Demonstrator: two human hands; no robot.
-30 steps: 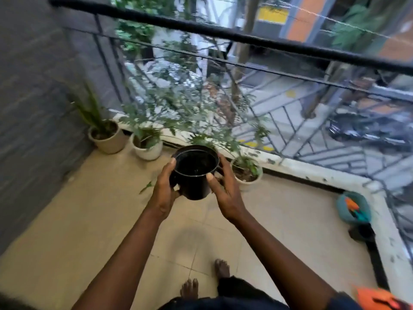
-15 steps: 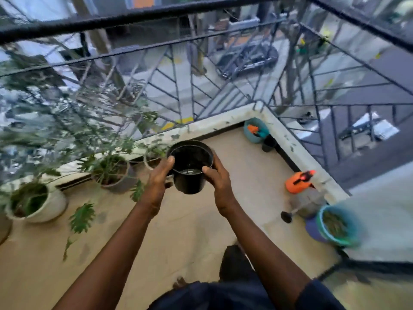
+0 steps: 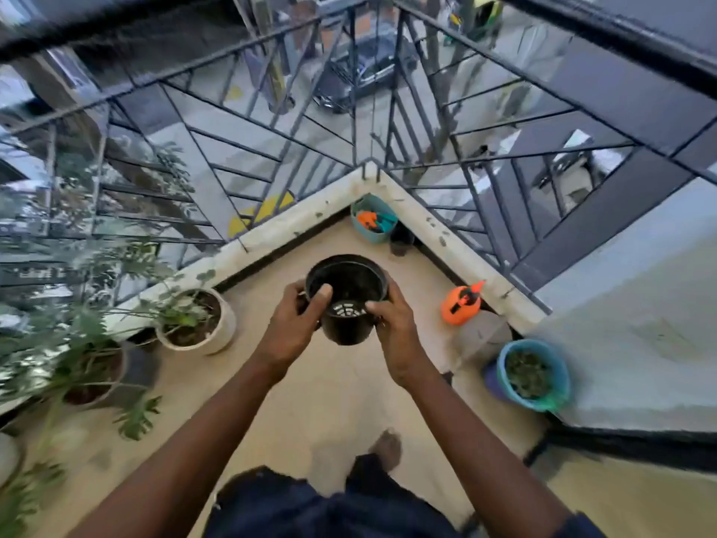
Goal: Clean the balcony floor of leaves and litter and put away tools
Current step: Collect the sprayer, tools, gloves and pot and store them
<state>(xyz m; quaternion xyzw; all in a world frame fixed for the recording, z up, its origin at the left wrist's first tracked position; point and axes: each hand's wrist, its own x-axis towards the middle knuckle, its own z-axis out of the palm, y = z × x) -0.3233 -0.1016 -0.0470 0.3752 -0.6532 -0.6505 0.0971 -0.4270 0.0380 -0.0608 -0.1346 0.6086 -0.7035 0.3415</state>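
Holding the black pot (image 3: 347, 300) between both hands, you have it lifted above the tan floor (image 3: 341, 394), its mouth tipped a little toward you so the slotted base shows inside; your left hand (image 3: 293, 328) grasps its left side, thumb hooked over the rim and fingers curled round the outer wall; your right hand (image 3: 397, 328) grasps the opposite side, thumb laid on the rim, fingers wrapped behind.

Beyond the pot, in the corner of the ledge under the railing (image 3: 271, 130), stands a teal tub (image 3: 374, 238) with orange and teal tool handles in it; a small dark pot (image 3: 401, 242) sits just beside that tub. Right of the pot, against the ledge, is an orange sprayer (image 3: 461, 304); farther right and nearer you, a blue bucket (image 3: 553, 401) holds dark plant matter, though the blur hides what exactly. Left of the pot stands a white planter (image 3: 227, 328) with a leafy plant, touching the ledge; more planters line up farther left, blurred. Below the pot, your bare foot (image 3: 386, 448) rests on the floor.
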